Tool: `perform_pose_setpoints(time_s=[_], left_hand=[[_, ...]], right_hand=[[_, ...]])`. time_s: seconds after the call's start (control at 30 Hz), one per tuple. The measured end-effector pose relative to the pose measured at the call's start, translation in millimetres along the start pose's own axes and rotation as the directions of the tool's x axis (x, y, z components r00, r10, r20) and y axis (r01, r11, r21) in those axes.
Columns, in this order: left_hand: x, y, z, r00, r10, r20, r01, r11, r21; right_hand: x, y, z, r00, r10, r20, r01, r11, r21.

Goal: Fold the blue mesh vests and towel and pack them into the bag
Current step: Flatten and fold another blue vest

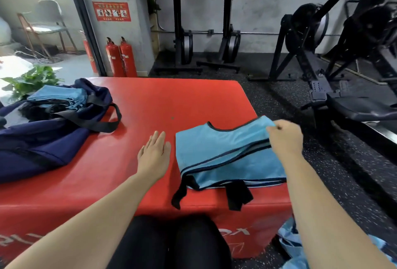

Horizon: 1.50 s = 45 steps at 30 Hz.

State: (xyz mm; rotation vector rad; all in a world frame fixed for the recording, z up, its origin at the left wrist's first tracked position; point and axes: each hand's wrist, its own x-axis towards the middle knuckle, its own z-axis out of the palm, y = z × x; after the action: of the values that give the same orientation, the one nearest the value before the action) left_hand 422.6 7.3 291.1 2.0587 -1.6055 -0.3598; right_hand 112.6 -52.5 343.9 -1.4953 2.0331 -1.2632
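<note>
A light blue mesh vest with black trim lies on the right part of the red padded box, its black straps hanging over the front edge. My right hand pinches the vest's far right edge and lifts it slightly. Just left of the vest, my left hand hovers flat with straight fingers, holding nothing. A navy bag lies open at the left of the box. Folded blue vests sit in its opening.
More blue mesh fabric lies on the speckled floor at the lower right. Two red fire extinguishers stand behind the box. Black rowing machines fill the back and right. A green plant is at the far left.
</note>
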Motion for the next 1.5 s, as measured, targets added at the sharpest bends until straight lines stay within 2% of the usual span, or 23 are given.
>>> perform_pose_setpoints(time_s=[0.13, 0.23, 0.37, 0.43, 0.5, 0.57, 0.7, 0.83, 1.0, 1.13, 1.23, 1.3, 1.33, 1.4, 1.43, 1.47, 1.5], left_hand=[[-3.8, 16.4, 20.7, 0.996, 0.031, 0.082, -0.031, 0.999, 0.005], [0.0, 22.3, 25.1, 0.994, 0.044, 0.097, -0.044, 0.999, -0.003], [7.2, 28.0, 25.2, 0.993, 0.054, 0.102, -0.057, 0.998, 0.028], [5.1, 34.5, 30.3, 0.987, 0.074, 0.141, -0.082, 0.995, 0.051], [0.2, 42.0, 39.4, 0.967, 0.118, 0.224, -0.144, 0.984, 0.103], [-5.8, 50.2, 49.6, 0.933, 0.17, 0.317, -0.236, 0.954, 0.183], [-13.8, 54.7, 55.6, 0.85, 0.211, 0.483, -0.409, 0.842, 0.352], [-9.2, 44.7, 50.7, 0.795, 0.233, 0.56, -0.52, 0.739, 0.43], [-3.3, 45.2, 45.7, 0.766, 0.212, 0.607, -0.557, 0.691, 0.461], [-3.9, 54.2, 41.8, 0.765, 0.169, 0.621, -0.547, 0.679, 0.49], [-0.8, 74.0, 39.3, 0.818, 0.196, 0.542, -0.49, 0.731, 0.475], [3.8, 89.1, 44.4, 0.839, 0.261, 0.477, -0.482, 0.764, 0.43], [5.3, 95.2, 48.7, 0.841, 0.279, 0.464, -0.48, 0.779, 0.402], [5.3, 102.3, 61.0, 0.845, 0.275, 0.458, -0.463, 0.806, 0.369], [3.6, 102.0, 67.8, 0.85, 0.263, 0.457, -0.45, 0.814, 0.368], [0.5, 100.2, 73.4, 0.855, 0.25, 0.455, -0.439, 0.817, 0.374], [-3.1, 96.5, 78.9, 0.858, 0.239, 0.454, -0.431, 0.816, 0.385]], right_hand=[[-11.7, 58.1, 6.9, 0.977, 0.182, 0.112, -0.155, 0.964, -0.216], [-7.8, 64.9, 7.1, 0.984, 0.126, 0.125, -0.099, 0.974, -0.201], [16.4, 54.1, -19.7, 0.995, 0.093, 0.022, -0.091, 0.994, -0.053], [18.6, 62.7, -28.8, 0.993, 0.118, 0.005, -0.117, 0.988, -0.106], [11.2, 78.6, -26.9, 0.983, 0.172, 0.063, -0.157, 0.969, -0.193], [3.9, 91.7, -20.4, 0.976, 0.193, 0.097, -0.17, 0.964, -0.202], [7.7, 100.9, -18.3, 0.975, 0.196, 0.101, -0.18, 0.972, -0.148], [12.5, 103.3, -20.8, 0.952, 0.296, 0.077, -0.295, 0.955, -0.031], [4.4, 114.9, -17.6, 0.92, 0.361, 0.152, -0.367, 0.93, 0.013], [2.2, 119.9, -23.2, 0.921, 0.347, 0.178, -0.363, 0.929, 0.071], [0.5, 116.6, -27.8, 0.924, 0.337, 0.184, -0.33, 0.942, -0.067], [-2.8, 108.7, -28.9, 0.932, 0.327, 0.154, -0.277, 0.919, -0.279], [-4.8, 102.9, -28.1, 0.959, 0.27, 0.091, -0.21, 0.886, -0.413], [-10.3, 88.6, -20.6, 1.0, -0.017, -0.012, 0.008, 0.817, -0.576], [-13.7, 79.9, -14.4, 0.984, -0.179, 0.021, 0.155, 0.78, -0.607], [-16.8, 73.2, -6.0, 0.95, -0.282, 0.133, 0.302, 0.721, -0.624], [-20.3, 67.2, 2.5, 0.901, -0.311, 0.303, 0.434, 0.658, -0.615]])
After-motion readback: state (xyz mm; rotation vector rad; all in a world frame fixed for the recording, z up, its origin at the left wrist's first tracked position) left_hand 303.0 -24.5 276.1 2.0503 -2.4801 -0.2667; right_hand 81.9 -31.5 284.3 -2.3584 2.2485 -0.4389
